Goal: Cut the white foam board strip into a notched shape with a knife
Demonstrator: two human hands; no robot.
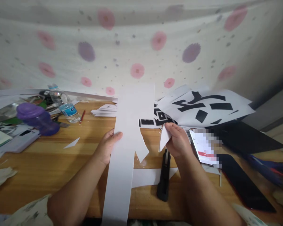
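Observation:
My left hand (111, 142) grips the left edge of a long white foam board (126, 135), thumb on its face and fingers hidden behind. The board stands tilted up off the table, with a notch and a curved strip cut along its right side. In my right hand (178, 138), a small white cut-off piece (164, 137) is pinched between thumb and fingers, apart from the board. A black utility knife (163, 179) lies just below that hand. Under the board and knife rests another white strip (146, 177).
White sheets with black printed shapes (209, 106) lie at the back right. A phone with a lit screen (202, 147) and a dark slab (245, 182) are to the right. On the left stand a water bottle (67, 106), a purple cup (37, 119) and a red pencil (82, 116).

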